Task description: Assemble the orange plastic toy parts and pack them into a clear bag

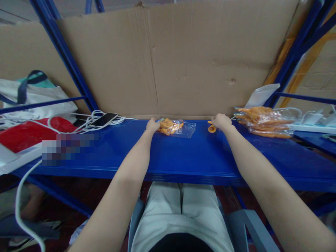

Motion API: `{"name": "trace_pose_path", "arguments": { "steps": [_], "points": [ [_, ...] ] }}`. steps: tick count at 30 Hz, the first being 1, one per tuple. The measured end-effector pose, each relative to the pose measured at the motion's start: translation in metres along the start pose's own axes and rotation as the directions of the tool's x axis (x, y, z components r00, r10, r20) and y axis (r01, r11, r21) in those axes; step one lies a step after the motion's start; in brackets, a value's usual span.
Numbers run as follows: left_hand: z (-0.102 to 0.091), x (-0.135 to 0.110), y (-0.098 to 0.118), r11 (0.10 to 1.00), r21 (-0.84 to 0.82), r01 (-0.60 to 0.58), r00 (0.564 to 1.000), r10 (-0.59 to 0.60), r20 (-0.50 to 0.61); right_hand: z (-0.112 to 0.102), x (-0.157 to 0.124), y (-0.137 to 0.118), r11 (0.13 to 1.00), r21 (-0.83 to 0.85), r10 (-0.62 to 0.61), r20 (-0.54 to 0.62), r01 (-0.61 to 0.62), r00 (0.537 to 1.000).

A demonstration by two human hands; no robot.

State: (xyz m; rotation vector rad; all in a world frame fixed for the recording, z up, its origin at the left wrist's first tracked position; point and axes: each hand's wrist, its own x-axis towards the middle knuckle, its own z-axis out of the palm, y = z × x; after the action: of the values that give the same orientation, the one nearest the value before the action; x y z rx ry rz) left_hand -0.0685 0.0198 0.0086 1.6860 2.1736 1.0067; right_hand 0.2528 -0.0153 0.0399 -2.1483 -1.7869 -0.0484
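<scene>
My left hand [153, 125] is closed on the left end of a clear plastic bag [189, 130] that lies on the blue table. Several orange plastic parts [168, 126] are bunched at that end of the bag, beside my fingers. To the right, my right hand [222, 121] is closed at an orange plastic piece with a round, ring-like end [211, 129]. The rest of that piece is hidden by my fingers, so its exact kind does not show.
Stacked clear bags of orange parts [265, 122] lie at the right. A phone [104, 119] rests on coiled white cable [119, 120] at the left, near a red bag [34, 129] and a cloth tote [39, 92]. A cardboard panel [194, 63] stands behind the blue table [181, 157].
</scene>
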Motion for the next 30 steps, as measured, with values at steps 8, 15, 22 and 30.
{"name": "trace_pose_path", "arguments": {
  "steps": [8,15,22,30],
  "points": [
    [-0.004,0.0,-0.004,0.995,0.072,0.07,0.997,-0.068,-0.038,0.006,-0.006,-0.001,0.969,-0.173,-0.188,-0.037,0.179,0.981],
    [-0.006,0.001,-0.005,0.994,0.059,0.096,0.995,-0.095,-0.025,0.005,-0.008,0.0,0.901,-0.363,-0.186,0.168,0.236,0.968],
    [-0.005,0.006,-0.007,0.993,0.045,0.107,0.994,-0.108,0.008,-0.009,-0.018,-0.021,0.865,-0.374,-0.307,0.134,0.335,0.942],
    [0.0,0.017,-0.007,0.995,0.078,0.066,0.997,-0.07,0.042,-0.012,-0.037,-0.051,0.788,-0.367,-0.509,0.062,0.494,0.859]
  ]
}}
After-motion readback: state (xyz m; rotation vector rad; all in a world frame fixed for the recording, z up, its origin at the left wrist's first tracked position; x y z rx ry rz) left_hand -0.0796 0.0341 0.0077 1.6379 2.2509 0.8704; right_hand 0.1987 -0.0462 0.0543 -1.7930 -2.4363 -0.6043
